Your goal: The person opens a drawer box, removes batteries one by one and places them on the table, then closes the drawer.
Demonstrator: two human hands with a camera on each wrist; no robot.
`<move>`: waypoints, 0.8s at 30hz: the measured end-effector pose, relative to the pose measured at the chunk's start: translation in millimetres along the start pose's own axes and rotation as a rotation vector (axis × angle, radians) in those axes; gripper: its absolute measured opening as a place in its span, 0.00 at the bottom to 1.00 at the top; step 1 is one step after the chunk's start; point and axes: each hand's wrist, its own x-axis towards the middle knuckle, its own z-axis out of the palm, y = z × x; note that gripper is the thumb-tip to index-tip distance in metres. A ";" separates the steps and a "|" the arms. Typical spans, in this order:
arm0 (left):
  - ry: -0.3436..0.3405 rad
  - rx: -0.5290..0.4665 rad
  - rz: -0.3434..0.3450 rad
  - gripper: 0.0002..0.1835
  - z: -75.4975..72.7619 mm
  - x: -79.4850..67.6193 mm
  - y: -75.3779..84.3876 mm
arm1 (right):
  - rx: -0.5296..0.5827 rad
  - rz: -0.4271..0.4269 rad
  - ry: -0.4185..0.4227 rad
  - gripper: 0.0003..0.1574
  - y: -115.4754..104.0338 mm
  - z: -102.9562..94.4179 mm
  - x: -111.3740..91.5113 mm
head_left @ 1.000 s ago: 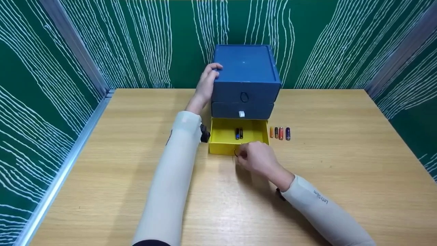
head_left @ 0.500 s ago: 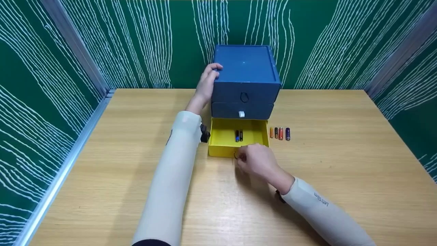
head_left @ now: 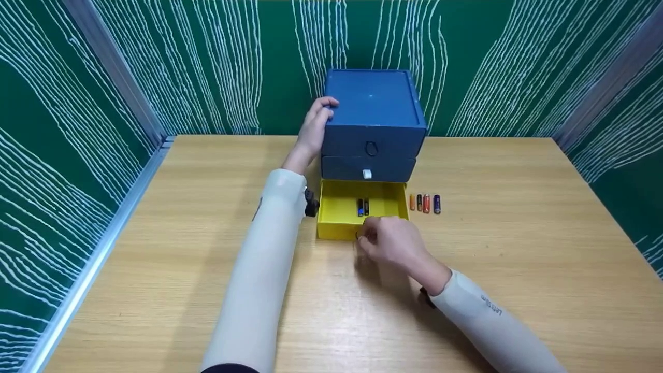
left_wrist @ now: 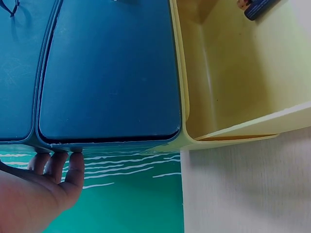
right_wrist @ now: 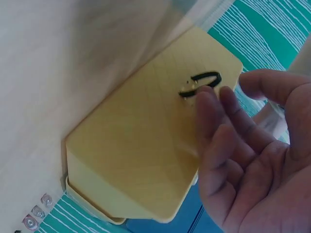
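A blue drawer cabinet point(head_left: 370, 98) stands at the back of the table with its yellow bottom drawer point(head_left: 336, 231) pulled out. My left hand point(head_left: 312, 129) braces the cabinet's left side, fingertips at the top edge. In the left wrist view its fingers point(left_wrist: 74, 172) press against the blue side wall. In front of the drawer is my right hand point(head_left: 391, 241), fingers loosely bent. The right wrist view shows its fingertips right at the black loop handle point(right_wrist: 217, 77), with the thumb standing apart. Two dark batteries point(head_left: 363, 207) lie inside the drawer.
Several batteries point(head_left: 426, 203) in orange, black, red and purple lie in a row on the wooden table point(head_left: 518, 248), right of the drawer. Two upper drawers, one with a white tab point(head_left: 366, 174), are closed. A green wall with white lines rises behind.
The yellow drawer has slid a little farther out toward me. My right hand's fingers have loosened at the loop handle. The left hand has stayed on the cabinet.
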 end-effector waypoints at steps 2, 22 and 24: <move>-0.004 0.000 0.002 0.15 0.5 -5.1 6.0 | 0.019 -0.017 0.029 0.06 1.5 -4.6 1.6; 0.016 -0.007 0.041 0.14 0.9 4.2 -7.1 | 0.208 0.068 -0.025 0.19 34.3 -15.4 37.0; 0.011 -0.008 0.035 0.14 1.2 4.0 -7.0 | 0.223 0.088 -0.056 0.21 38.1 -13.6 40.6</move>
